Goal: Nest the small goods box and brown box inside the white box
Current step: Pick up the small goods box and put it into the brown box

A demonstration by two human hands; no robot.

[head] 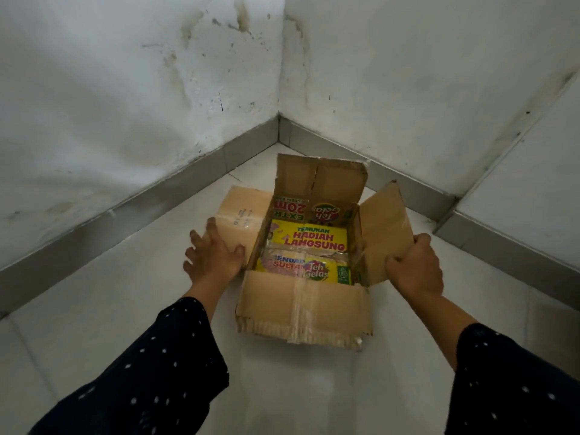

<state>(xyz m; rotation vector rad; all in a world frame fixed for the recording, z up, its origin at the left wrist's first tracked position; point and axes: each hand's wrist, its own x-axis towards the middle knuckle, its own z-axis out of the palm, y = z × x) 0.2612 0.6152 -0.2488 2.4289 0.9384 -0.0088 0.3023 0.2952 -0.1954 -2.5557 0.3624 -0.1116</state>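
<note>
Your left hand (213,257) lies spread flat on the brown box's (303,309) left flap (240,215); your right hand (414,266) pinches the right flap (384,233). The yellow goods box (309,243) sits inside. No white box in sight. Tug unevenly and that worn flap could tear.

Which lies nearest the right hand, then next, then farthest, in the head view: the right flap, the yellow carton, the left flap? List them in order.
1. Right flap: gripped at its edge by the right hand.
2. Yellow carton: inside the box, left of that hand.
3. Left flap: on the box's far side, under the left hand.
</note>
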